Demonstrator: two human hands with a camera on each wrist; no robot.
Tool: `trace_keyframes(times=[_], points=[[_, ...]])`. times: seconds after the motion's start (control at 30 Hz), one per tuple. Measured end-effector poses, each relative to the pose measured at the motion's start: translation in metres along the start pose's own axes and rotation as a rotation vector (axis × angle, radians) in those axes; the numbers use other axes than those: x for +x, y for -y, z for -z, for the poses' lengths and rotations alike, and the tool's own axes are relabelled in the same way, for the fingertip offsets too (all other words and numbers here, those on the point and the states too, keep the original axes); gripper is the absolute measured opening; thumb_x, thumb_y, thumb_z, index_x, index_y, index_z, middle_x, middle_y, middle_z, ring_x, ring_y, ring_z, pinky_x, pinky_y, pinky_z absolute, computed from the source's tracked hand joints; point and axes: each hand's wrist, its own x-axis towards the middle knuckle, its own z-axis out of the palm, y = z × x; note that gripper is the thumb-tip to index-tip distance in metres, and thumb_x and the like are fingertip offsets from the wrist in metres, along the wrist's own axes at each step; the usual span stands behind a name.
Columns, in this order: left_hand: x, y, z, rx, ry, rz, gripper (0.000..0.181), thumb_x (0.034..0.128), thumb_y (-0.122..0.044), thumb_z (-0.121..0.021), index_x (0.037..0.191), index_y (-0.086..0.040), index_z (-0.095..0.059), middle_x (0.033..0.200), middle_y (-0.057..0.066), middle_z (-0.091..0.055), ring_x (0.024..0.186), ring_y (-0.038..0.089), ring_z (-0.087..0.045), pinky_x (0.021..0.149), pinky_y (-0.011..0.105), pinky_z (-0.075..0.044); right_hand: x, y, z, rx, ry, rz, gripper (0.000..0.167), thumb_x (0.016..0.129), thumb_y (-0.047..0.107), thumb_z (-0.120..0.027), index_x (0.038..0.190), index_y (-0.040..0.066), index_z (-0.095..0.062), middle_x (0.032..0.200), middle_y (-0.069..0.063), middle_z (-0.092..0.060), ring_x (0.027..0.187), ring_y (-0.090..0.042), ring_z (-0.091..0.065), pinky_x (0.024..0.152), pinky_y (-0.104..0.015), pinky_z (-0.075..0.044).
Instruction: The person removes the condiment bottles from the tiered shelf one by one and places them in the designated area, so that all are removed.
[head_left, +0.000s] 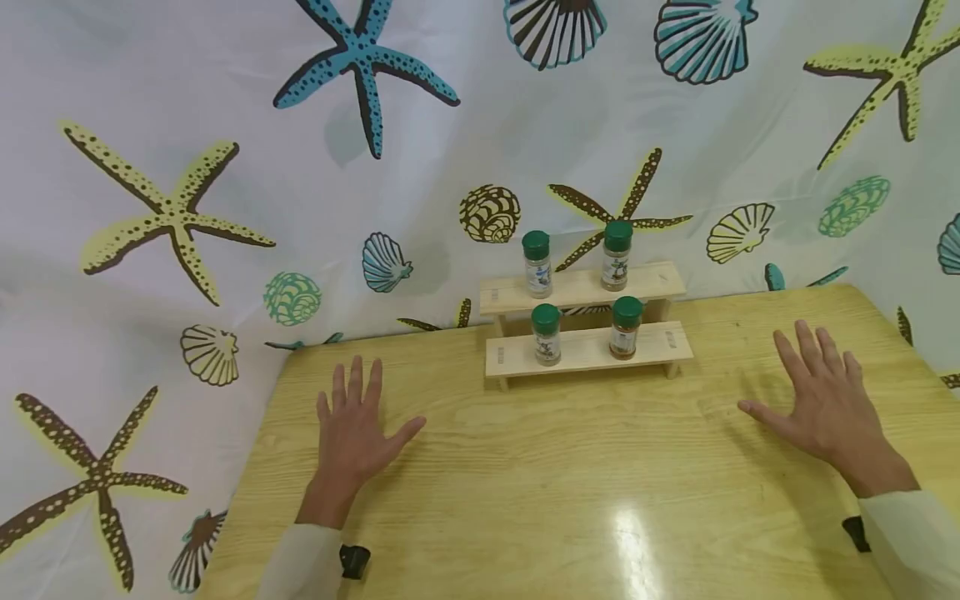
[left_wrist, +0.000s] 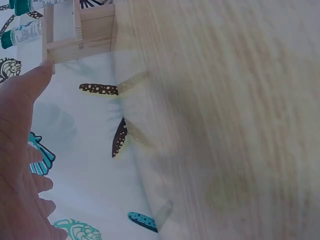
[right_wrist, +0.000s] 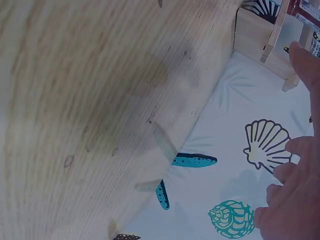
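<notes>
Fingers spread, my left hand [head_left: 356, 435] is over the table left of a two-step wooden rack [head_left: 502, 357]. My right hand [head_left: 831, 410], also spread and holding nothing, is to the right of the rack. Two green-capped jars [head_left: 538, 265] [head_left: 616, 257] stand upright on the upper step, and two more [head_left: 547, 335] [head_left: 625, 329] on the lower one. The left wrist view has my left hand [left_wrist: 20, 150] at its left edge, with the rack [left_wrist: 95, 30] beyond the thumb. In the right wrist view, my right hand [right_wrist: 295, 190] shows at the right, below the rack [right_wrist: 252, 35].
The wooden table [head_left: 555, 467] extends under both arms, with a bright reflection near its front. A white cloth [head_left: 420, 167] printed with starfish and shells hangs behind the table and at its sides. A dark wrist device [head_left: 354, 561] shows by the left sleeve.
</notes>
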Motion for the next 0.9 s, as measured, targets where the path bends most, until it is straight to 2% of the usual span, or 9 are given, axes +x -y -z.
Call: trace_keyframes(times=[0.27, 0.53, 0.77, 0.9], points=[[0.009, -0.008, 0.010, -0.019, -0.013, -0.010, 0.105, 0.0789, -0.071, -0.055, 0.153, -0.011, -0.012, 0.159, 0.019, -0.010, 0.146, 0.041, -0.005, 0.111, 0.069, -0.013, 0.008, 0.005, -0.003, 0.082, -0.044, 0.005, 0.085, 0.084, 0.052, -0.063, 0.142, -0.003, -0.035, 0.157, -0.026, -0.007, 0.142, -0.049, -0.008, 0.100, -0.074, -0.023], [0.017, -0.021, 0.018, -0.093, -0.058, -0.029, 0.104, 0.0795, -0.064, -0.060, 0.153, -0.009, -0.012, 0.159, 0.019, -0.008, 0.146, 0.042, -0.006, 0.111, 0.068, -0.015, 0.022, 0.006, -0.008, 0.330, -0.046, -0.054, 0.068, 0.091, 0.034, -0.062, 0.138, -0.008, -0.038, 0.153, -0.032, -0.013, 0.131, -0.060, -0.021, 0.091, -0.078, -0.028], [0.028, -0.041, 0.027, -0.172, -0.078, -0.050, 0.104, 0.0801, -0.061, -0.062, 0.154, -0.013, -0.006, 0.160, 0.016, -0.007, 0.147, 0.037, -0.005, 0.112, 0.067, -0.016, 0.034, 0.004, -0.013, 0.441, -0.040, -0.096, 0.056, 0.096, 0.029, -0.057, 0.136, -0.007, -0.042, 0.142, -0.036, -0.029, 0.113, -0.055, -0.043, 0.084, -0.064, -0.047], [0.038, -0.048, 0.033, -0.164, -0.084, -0.076, 0.102, 0.0818, -0.059, -0.061, 0.154, -0.013, -0.006, 0.160, 0.016, -0.008, 0.148, 0.035, -0.007, 0.112, 0.065, -0.019, 0.041, 0.007, -0.016, 0.554, -0.021, -0.120, 0.051, 0.097, 0.026, -0.055, 0.136, -0.005, -0.044, 0.137, -0.034, -0.036, 0.115, -0.051, -0.045, 0.087, -0.063, -0.047]])
